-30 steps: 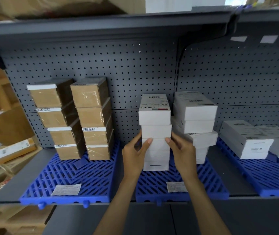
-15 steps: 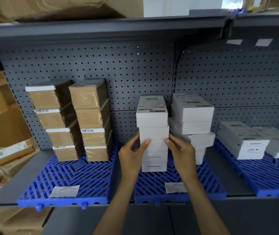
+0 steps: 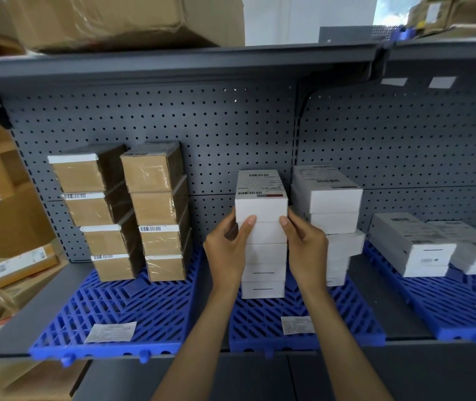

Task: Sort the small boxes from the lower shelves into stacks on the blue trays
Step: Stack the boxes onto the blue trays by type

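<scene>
Left hand (image 3: 226, 250) and right hand (image 3: 306, 247) grip the stack (image 3: 263, 256) toward the tray's (image 3: 349, 308) back edge, fingers wrapped round it. Squeeze unevenly and it'll topple.

Box stacks (image 3: 261, 235) on trays (image 3: 332, 322)

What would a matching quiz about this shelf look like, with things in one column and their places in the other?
Things:
1. brown boxes
2. white stack
3. flat boxes
4. carton

Places:
A. on the top shelf
B. on the right tray
C. on the left tray
D. on the middle tray, gripped between the left hand and right hand

Pairs: 1-C, 2-D, 3-B, 4-A.
</scene>
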